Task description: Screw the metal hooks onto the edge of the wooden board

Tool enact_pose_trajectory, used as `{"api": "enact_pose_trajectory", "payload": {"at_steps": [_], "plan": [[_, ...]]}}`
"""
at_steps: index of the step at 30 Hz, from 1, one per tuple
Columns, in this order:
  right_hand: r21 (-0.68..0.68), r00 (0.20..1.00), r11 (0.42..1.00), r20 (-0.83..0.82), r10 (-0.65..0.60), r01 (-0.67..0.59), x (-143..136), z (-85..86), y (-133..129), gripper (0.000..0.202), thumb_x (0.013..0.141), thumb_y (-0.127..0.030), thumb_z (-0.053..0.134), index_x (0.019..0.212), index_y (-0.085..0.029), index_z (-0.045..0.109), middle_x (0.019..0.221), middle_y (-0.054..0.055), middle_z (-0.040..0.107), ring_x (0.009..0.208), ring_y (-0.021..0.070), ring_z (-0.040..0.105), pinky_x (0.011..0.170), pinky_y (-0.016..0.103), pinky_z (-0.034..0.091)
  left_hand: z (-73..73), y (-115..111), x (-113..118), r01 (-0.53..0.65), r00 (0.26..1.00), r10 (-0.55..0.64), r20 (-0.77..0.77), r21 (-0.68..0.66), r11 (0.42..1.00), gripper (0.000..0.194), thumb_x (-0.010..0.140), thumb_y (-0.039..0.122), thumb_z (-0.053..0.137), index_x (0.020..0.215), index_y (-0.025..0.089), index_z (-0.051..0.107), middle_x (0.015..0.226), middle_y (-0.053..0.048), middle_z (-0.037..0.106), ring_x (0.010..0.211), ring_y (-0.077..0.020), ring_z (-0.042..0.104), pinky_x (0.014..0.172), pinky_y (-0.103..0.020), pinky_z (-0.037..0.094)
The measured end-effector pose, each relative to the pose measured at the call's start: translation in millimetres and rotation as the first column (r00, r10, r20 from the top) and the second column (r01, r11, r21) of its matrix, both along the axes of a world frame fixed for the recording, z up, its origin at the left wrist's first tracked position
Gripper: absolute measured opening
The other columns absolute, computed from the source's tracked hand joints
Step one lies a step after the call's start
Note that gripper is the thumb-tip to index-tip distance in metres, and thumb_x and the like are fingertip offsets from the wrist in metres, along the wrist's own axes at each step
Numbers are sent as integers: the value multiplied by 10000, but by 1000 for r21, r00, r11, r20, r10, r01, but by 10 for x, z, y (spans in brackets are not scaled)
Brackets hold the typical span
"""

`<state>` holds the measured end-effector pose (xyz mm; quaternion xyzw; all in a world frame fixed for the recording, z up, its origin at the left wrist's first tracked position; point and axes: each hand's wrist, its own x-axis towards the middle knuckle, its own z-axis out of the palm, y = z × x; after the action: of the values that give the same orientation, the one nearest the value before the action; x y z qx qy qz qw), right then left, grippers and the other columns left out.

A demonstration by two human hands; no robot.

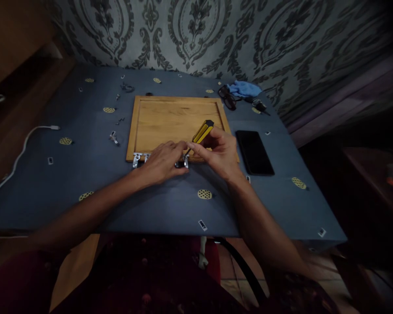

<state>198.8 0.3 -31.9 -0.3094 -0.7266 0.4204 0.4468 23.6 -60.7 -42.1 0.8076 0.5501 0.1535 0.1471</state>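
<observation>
Slantwise, the screwdriver (202, 132) is held in the right hand (221, 151), aimed down-left at a hinge (186, 162); the left hand (164, 161) is set alongside, grip unclear.

Reads as a room in a home: pineapple-print tabletop (170, 209) pushed up against a damask-pattern backdrop (196, 32) (wallpaper or fabric, can't tell), wood furniture (18, 32) at left, pale folds that look like a curtain (327, 111) at right, tiled floor (237, 274) below. Everyday stuff on top backs it up: phone (254, 152), dark glasses (229, 102), blue cloth (244, 89), white cable (54, 127). Screwdriver (203, 132) and loose metal bits (114, 138) add a slight workshop note, dim light, which room exactly is unclear.
</observation>
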Motion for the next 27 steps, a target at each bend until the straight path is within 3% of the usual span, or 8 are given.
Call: {"api": "enact_pose_trajectory", "payload": {"at_steps": [5, 11, 20, 27], "plan": [[-94, 999, 994, -8, 51, -52, 21, 41, 6, 451, 691, -626, 874, 768, -262, 618, 652, -38, 611, 553, 140, 591, 515, 294, 513, 18, 2, -3, 0, 1000, 0, 1, -8, 1000, 504, 877, 342, 739, 1268, 159, 478, 1192, -143, 670, 1162, -331, 622, 965, -459, 498], [-145, 992, 982, -40, 118, -122, 37, 116, -38, 403, 772, -587, 831, 945, -239, 722, 717, -29, 671, 573, 123, 624, 576, 281, 558, 15, 0, -6, 8, 1000, -8, 15, 1, 1000, 442, 872, 328, 745, 1202, 174, 495, 1145, -122, 676, 1133, -313, 629, 943, -434, 500], [-123, 998, 992, -47, 35, -41, 16, 67, 5, 374, 694, -569, 884, 745, -240, 713, 647, -30, 648, 520, 125, 575, 481, 280, 528, -18, -5, -12, -4, 1000, 4, 25, 7, 1000, 483, 880, 340, 741, 1253, 185, 477, 1184, -119, 664, 1139, -301, 623, 953, -439, 499], [-45, 998, 997, -40, -58, 56, 6, 8, 7, 494, 661, -596, 901, 628, -254, 546, 577, -53, 548, 462, 109, 504, 403, 271, 403, -1, -6, -10, -7, 999, 7, 35, -6, 1000, 479, 877, 329, 737, 1254, 181, 481, 1187, -121, 665, 1135, -300, 623, 950, -438, 498]]}}
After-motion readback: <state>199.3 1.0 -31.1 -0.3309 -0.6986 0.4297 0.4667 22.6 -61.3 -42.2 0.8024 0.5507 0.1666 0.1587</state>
